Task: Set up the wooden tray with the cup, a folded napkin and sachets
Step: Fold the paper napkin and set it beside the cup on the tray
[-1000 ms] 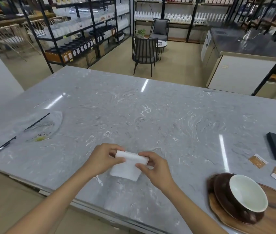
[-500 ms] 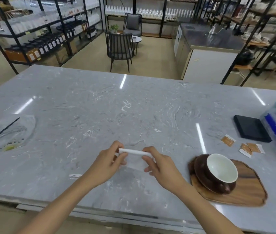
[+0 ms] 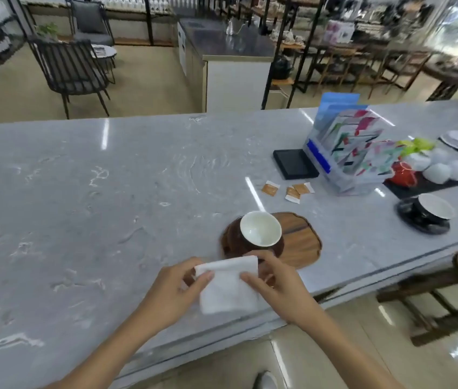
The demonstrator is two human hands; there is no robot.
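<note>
Head view: left hand (image 3: 176,290) and right hand (image 3: 279,287) each pinch top corner of folded napkin (image 3: 229,287), held just above near counter edge; folded edge on top, running left-right, loose end hanging toward viewer; soft, light, limp, best gripped at fold corners; beyond: cup (image 3: 260,230) on left part of wooden tray (image 3: 303,242), likely fragile; farther right, three sachets (image 3: 286,190) on counter, off tray

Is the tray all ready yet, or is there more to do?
Not yet. Done: the cup sits on the wooden tray. In hand: the left hand and right hand hold the white napkin, which looks folded. Left: placing it, then the three sachets lying on the counter.
</note>
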